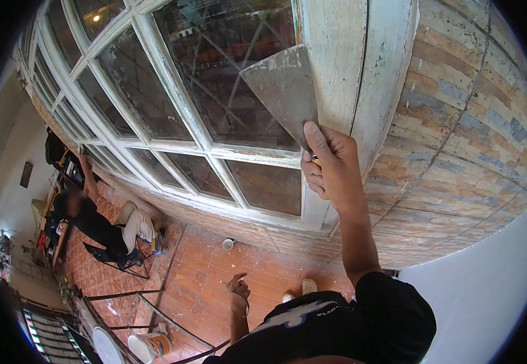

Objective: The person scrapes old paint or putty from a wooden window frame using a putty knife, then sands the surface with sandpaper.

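A wide triangular putty knife (284,88) with a worn grey blade is in my right hand (333,161), which is closed around its handle. Bits of yellow on the handle show between the fingers. The blade lies over the corner of a window pane, with one edge along the white wooden window frame (334,60). Paint on this frame is chipped, with greenish patches. My left hand (238,287) hangs low at my side above the tiled floor, its fingers loosely bent and apart, holding nothing.
Stone-patterned wall tiles (451,139) border the window on the right. A small can (228,244) stands on the floor (202,279) below. Another person (102,221) sits on a chair farther left, one arm raised to the window. Near a metal frame (178,327) is a white bucket (142,349).
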The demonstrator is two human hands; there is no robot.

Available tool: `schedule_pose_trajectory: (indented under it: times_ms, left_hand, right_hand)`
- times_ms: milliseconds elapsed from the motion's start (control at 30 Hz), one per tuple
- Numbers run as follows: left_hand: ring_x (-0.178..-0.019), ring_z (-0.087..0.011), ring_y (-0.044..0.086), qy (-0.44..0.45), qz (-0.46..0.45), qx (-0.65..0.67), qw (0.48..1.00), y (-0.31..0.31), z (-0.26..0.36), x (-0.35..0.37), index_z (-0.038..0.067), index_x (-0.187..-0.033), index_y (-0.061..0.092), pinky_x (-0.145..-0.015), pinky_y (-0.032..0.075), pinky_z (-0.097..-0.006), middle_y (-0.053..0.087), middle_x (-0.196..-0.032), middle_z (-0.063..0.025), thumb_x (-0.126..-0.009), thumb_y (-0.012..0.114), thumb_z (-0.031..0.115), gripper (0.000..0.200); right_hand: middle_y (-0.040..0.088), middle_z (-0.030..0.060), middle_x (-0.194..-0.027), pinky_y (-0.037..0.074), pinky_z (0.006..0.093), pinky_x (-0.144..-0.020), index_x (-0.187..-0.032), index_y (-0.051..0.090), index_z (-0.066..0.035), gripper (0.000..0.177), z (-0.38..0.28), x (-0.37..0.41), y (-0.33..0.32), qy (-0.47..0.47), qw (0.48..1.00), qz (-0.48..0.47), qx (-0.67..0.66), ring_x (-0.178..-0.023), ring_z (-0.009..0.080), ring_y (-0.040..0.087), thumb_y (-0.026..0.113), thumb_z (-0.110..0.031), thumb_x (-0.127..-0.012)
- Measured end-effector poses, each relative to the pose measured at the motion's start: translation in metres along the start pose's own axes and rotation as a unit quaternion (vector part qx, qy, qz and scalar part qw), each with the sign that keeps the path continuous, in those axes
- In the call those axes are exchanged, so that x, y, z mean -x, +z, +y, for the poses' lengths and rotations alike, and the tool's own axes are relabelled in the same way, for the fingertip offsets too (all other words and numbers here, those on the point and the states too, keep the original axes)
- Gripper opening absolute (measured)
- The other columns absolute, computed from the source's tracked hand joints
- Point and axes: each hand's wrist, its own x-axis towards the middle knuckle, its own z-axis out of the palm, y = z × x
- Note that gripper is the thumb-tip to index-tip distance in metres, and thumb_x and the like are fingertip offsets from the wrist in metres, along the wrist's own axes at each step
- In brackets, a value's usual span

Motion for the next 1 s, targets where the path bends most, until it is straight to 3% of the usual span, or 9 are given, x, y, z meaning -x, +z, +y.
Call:
schedule_pose_trajectory:
  times_ms: [167, 300, 433, 567, 667, 767, 867, 967, 1000]
  left_hand:
    - [-0.039, -0.0079, 0.029, 0.007, 0.005, 0.015, 1.000, -0.001, -0.007, 0.003, -0.002, -0.103, 0.064, -0.037, 0.020, -0.0249, 0.032, -0.051, 0.0031, -0.093, 0.056, 0.021, 0.027]
    - [-0.038, -0.0076, 0.029, 0.014, 0.005, 0.022, 1.000, -0.003, -0.009, 0.005, -0.002, -0.103, 0.065, -0.036, 0.020, -0.0244, 0.033, -0.051, 0.0034, -0.093, 0.057, 0.021, 0.026]
    - [-0.038, -0.0072, 0.030, 0.023, 0.005, 0.025, 0.999, -0.007, -0.009, 0.010, -0.001, -0.102, 0.066, -0.036, 0.020, -0.0239, 0.033, -0.051, 0.0037, -0.093, 0.057, 0.021, 0.026]
    - [-0.038, -0.0071, 0.030, -0.008, 0.022, 0.014, 1.000, -0.015, -0.013, 0.007, -0.001, -0.102, 0.067, -0.036, 0.021, -0.0237, 0.034, -0.050, 0.0036, -0.091, 0.059, 0.021, 0.025]
    - [-0.039, -0.0068, 0.030, 0.005, -0.015, -0.004, 1.000, -0.018, -0.016, 0.006, -0.001, -0.103, 0.067, -0.037, 0.021, -0.0238, 0.034, -0.051, 0.0040, -0.090, 0.059, 0.020, 0.026]
    - [-0.039, -0.0065, 0.029, -0.048, 0.003, -0.042, 0.998, -0.008, -0.010, 0.003, -0.001, -0.104, 0.067, -0.037, 0.021, -0.0241, 0.033, -0.051, 0.0045, -0.090, 0.059, 0.019, 0.026]
    - [-0.040, -0.0060, 0.029, -0.040, -0.001, -0.036, 0.999, -0.002, -0.009, 0.001, -0.001, -0.105, 0.067, -0.038, 0.020, -0.0239, 0.033, -0.052, 0.0048, -0.090, 0.059, 0.018, 0.026]
    - [-0.041, -0.0063, 0.030, 0.034, -0.027, -0.052, 0.998, 0.005, -0.011, 0.011, -0.001, -0.105, 0.066, -0.038, 0.019, -0.0233, 0.033, -0.052, 0.0044, -0.090, 0.058, 0.018, 0.026]
    - [-0.041, -0.0063, 0.030, 0.013, -0.002, -0.027, 1.000, 0.008, -0.010, 0.013, -0.002, -0.105, 0.066, -0.038, 0.019, -0.0232, 0.033, -0.052, 0.0042, -0.090, 0.058, 0.018, 0.026]
  right_hand:
    - [0.042, -0.0044, -0.054, 0.024, 0.0208, -0.037, -0.072, 0.053, -0.005, 0.041, -0.007, -0.012, 0.005, -0.043, 0.998, 0.038, 0.024, -0.043, 0.0019, 0.036, 0.060, -0.036, -0.098]
    - [0.048, -0.0024, -0.061, 0.031, 0.0214, -0.043, -0.078, 0.058, -0.002, 0.038, 0.000, 0.000, 0.020, -0.032, 0.997, -0.034, 0.055, -0.051, 0.0035, 0.043, 0.061, -0.034, -0.098]
    - [0.046, -0.0029, -0.060, 0.029, 0.0216, -0.041, -0.077, 0.056, -0.001, 0.041, 0.014, 0.005, 0.016, -0.039, 0.998, 0.017, 0.045, -0.049, 0.0028, 0.039, 0.060, -0.036, -0.099]
    - [0.040, -0.0049, -0.057, 0.022, 0.0211, -0.037, -0.073, 0.051, -0.003, 0.043, 0.001, 0.003, 0.004, -0.041, 0.999, -0.002, 0.013, -0.044, 0.0009, 0.032, 0.059, -0.037, -0.099]
    - [0.039, -0.0052, -0.056, 0.022, 0.0218, -0.037, -0.073, 0.051, -0.003, 0.044, -0.001, 0.002, 0.002, -0.021, 0.999, -0.006, 0.032, -0.043, 0.0011, 0.031, 0.059, -0.038, -0.098]
    - [0.039, -0.0054, -0.055, 0.021, 0.0221, -0.037, -0.073, 0.050, -0.003, 0.045, -0.005, 0.003, -0.002, -0.012, 0.999, -0.016, 0.026, -0.043, 0.0013, 0.031, 0.060, -0.039, -0.098]
    - [0.038, -0.0056, -0.054, 0.021, 0.0218, -0.036, -0.073, 0.050, -0.003, 0.045, -0.006, 0.001, -0.006, -0.019, 0.999, -0.030, 0.024, -0.042, 0.0015, 0.031, 0.060, -0.039, -0.098]
    - [0.038, -0.0056, -0.054, 0.021, 0.0217, -0.035, -0.073, 0.050, -0.003, 0.045, -0.006, -0.004, -0.009, -0.001, 0.999, -0.047, 0.018, -0.041, 0.0017, 0.031, 0.060, -0.039, -0.098]
    - [0.038, -0.0056, -0.054, 0.021, 0.0218, -0.035, -0.073, 0.050, -0.003, 0.045, -0.008, -0.004, -0.010, 0.011, 0.998, -0.057, 0.006, -0.041, 0.0017, 0.031, 0.059, -0.039, -0.098]
